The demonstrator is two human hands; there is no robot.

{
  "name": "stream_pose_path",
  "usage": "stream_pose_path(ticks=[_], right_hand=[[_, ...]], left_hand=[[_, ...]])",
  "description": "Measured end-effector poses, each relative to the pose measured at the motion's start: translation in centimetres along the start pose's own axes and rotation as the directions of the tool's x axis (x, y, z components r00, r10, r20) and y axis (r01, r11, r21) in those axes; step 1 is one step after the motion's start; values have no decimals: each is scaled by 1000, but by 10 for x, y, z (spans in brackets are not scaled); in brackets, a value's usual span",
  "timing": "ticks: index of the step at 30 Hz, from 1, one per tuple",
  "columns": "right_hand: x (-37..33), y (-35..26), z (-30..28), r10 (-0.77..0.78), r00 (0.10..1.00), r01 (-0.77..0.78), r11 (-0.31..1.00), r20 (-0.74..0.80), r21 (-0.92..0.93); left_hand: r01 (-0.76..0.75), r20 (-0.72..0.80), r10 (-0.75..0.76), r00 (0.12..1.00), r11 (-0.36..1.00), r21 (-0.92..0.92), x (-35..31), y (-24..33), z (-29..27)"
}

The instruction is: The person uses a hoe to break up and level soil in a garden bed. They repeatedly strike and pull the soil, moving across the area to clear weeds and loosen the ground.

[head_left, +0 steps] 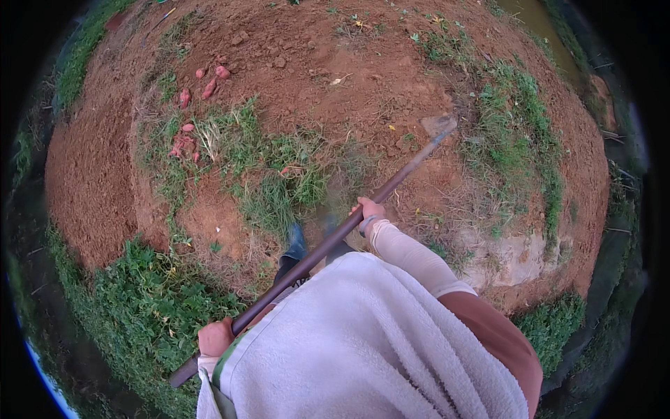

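Observation:
A long dark brown handle (307, 260) runs slantwise across my body, from the lower left up to the right. My left hand (216, 338) is closed round it near its lower end. Farther up, my right hand (369, 209) grips the same handle, fingers wrapped about it. At its far end a flat metal blade (439, 126), like that of a hoe, is over the reddish soil, blurred in part; whether it touches the ground I cannot tell. Several pink-red tubers (209, 88), looking like sweet potatoes, lie on the soil to the far left, and more tubers (183, 145) lie nearer by the weeds.
Grass and weeds (279, 185) grow just ahead of my feet. A strip of green (516, 133) runs along the right, above a pale patch (516, 260). Leafy plants (153, 300) cover the near left. Muddy water (544, 31) shows at the far right. A pale towel (349, 342) hangs over my front.

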State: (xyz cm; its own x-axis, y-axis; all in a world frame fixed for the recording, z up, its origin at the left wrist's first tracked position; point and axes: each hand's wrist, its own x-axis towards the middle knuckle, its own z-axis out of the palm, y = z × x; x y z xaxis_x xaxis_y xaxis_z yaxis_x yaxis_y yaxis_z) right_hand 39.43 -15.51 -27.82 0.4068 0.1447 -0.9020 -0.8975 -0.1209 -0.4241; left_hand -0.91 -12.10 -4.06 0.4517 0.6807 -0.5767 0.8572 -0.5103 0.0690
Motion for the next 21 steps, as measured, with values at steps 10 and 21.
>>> stream_pose_path(ticks=[10,21], right_hand=[[-39,46,-13,254,961,-248,966,111,-68],[2,-18,11,-8,1000,5,985,17,172]], left_hand=[[179,-1,-179,984,983,25,-26,-52,35],[15,-183,12,983,989,145,-14,-10,-80]])
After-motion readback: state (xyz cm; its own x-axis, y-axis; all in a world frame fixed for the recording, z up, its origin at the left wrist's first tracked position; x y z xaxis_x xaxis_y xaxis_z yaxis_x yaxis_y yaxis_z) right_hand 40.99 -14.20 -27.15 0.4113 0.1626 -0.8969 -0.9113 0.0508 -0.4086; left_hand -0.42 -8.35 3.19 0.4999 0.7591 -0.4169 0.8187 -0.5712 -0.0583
